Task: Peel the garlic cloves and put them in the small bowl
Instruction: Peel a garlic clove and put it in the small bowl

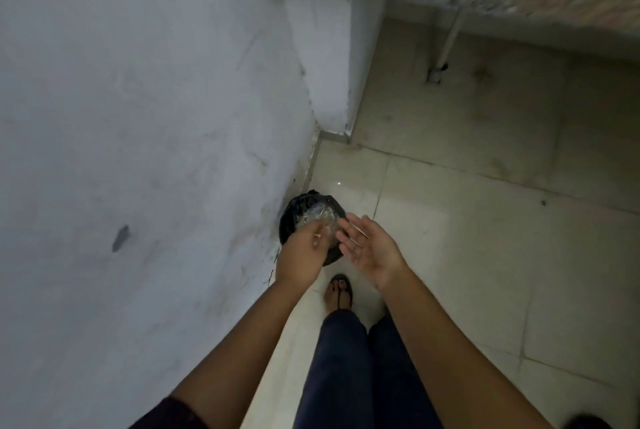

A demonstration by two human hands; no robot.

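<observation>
While both hands are over the bin (294, 212) on the floor (485, 255), I see no garlic cloves and no small bowl in view, so I cannot say where they are. The bin, lined in black with crumpled clear plastic inside, stands against the wall (138, 117), straight below and just ahead of the hands. My left hand (303, 255) is the nearer one: it sits right above the bin's mouth, back turned to the camera, fingers pointing down. A pale sliver (317, 237) shows at its fingertips, but blur keeps me from telling whether it pinches that or hangs loose. My right hand (372, 252) is open, palm turned inward and up, fingers straight, at the bin's right rim. A thin peel strip (357, 231) lies slantwise across its fingers, long axis running from fingertips back toward the palm. I judge this as clearing skins off the hands, a side step to the peeling. The bin's mouth lies left of the right hand, so a brush leftward should drop the strip in. I count two hands, one bin, two bits of peel, one sandalled foot (337, 290)
</observation>
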